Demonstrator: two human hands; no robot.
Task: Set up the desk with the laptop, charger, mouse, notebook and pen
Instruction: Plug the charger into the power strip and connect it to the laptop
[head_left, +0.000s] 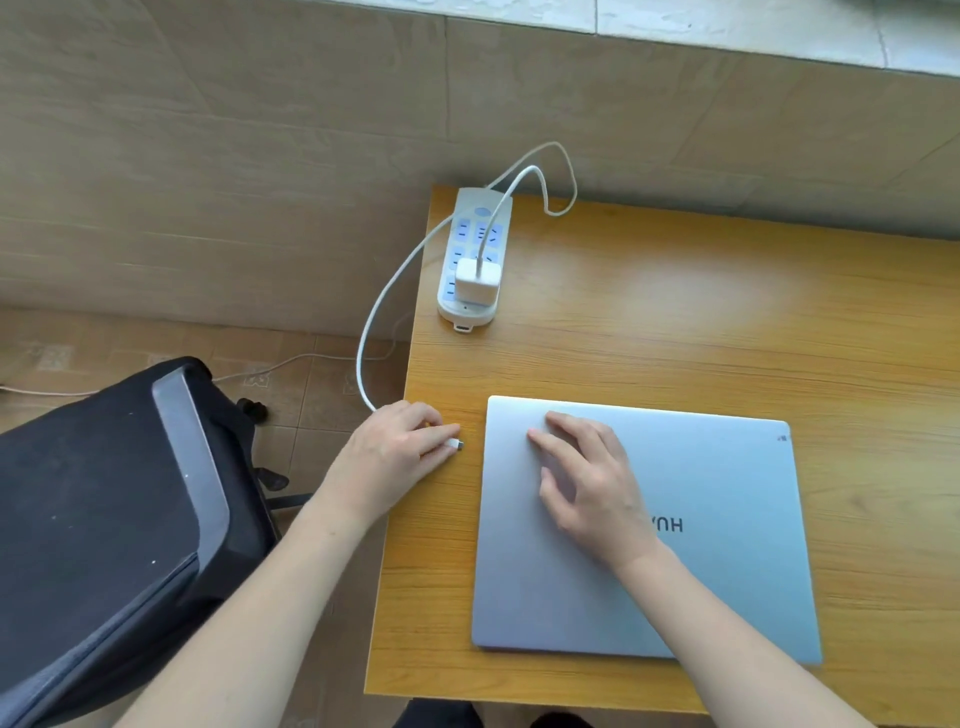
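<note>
Left hand (395, 452) pinches the plug (456, 444) of the one limp cable (374, 317), best held at that stiff tip, beside the single shut laptop (701, 561). Right hand (587, 483) lies flat and open on its smooth lid, mid-counter (675, 322). One charger (478, 280) sits in one strip (470, 249).

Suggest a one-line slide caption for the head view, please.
Left hand brings the charger cable plug toward the closed laptop, steadied by the right hand.
</note>
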